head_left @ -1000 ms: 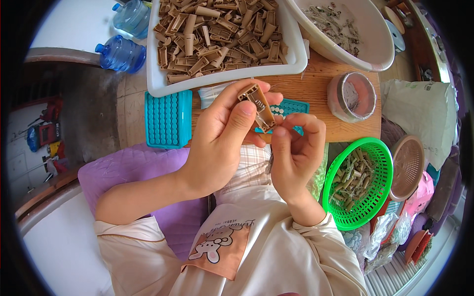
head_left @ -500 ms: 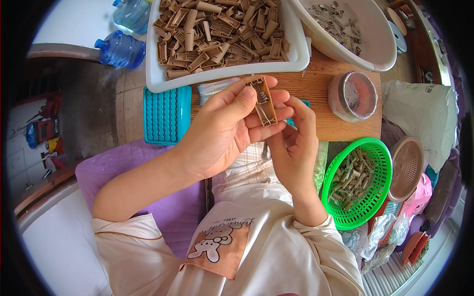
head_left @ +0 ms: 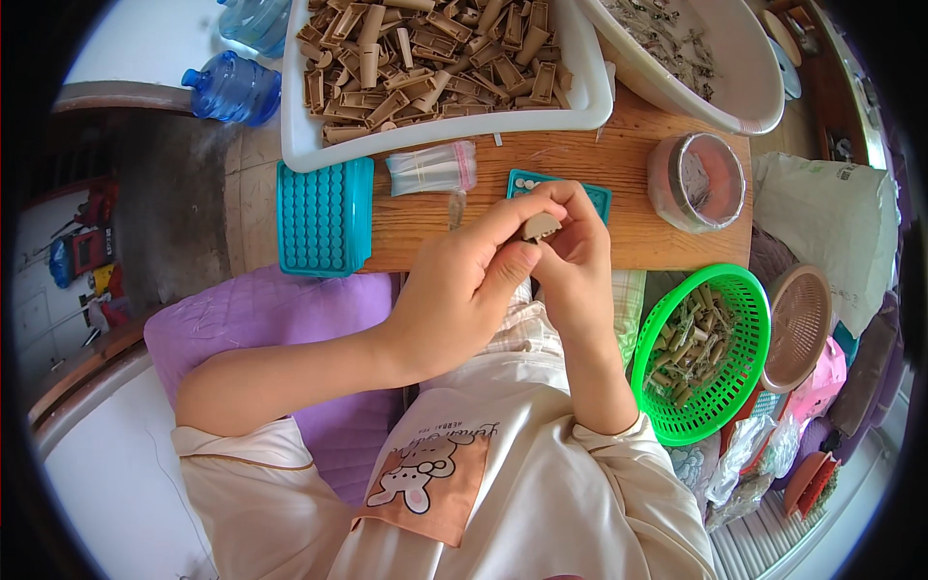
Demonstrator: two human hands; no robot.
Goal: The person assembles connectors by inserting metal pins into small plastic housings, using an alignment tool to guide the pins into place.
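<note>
In front of my chest, a small brown plastic casing (head_left: 540, 227) is turned end-on. My left hand (head_left: 474, 275) is closed on it, thumb along its near side. My right hand (head_left: 577, 246) also grips the casing, fingers bent over its far side. Most of the casing, including its inside, is hidden by my fingers. Just behind my hands lies a teal tray (head_left: 597, 201) with a few small white round pieces in it. A bundle of clear plastic sleeves (head_left: 432, 168) rests on the wooden table (head_left: 411, 227) beyond my left hand.
At the back stands a white tub (head_left: 454, 124) heaped with brown casings. Right of it is a white basin (head_left: 739, 121) of small metal parts. A lined round container (head_left: 696, 184) and green basket (head_left: 757, 329) of brown pieces sit right; a teal ridged tray (head_left: 324, 217) sits left.
The casing, held with its hollow side showing its spring and metal strips, is now turned end-on. My right hand has moved up and closed round it; the left has curled over it.
</note>
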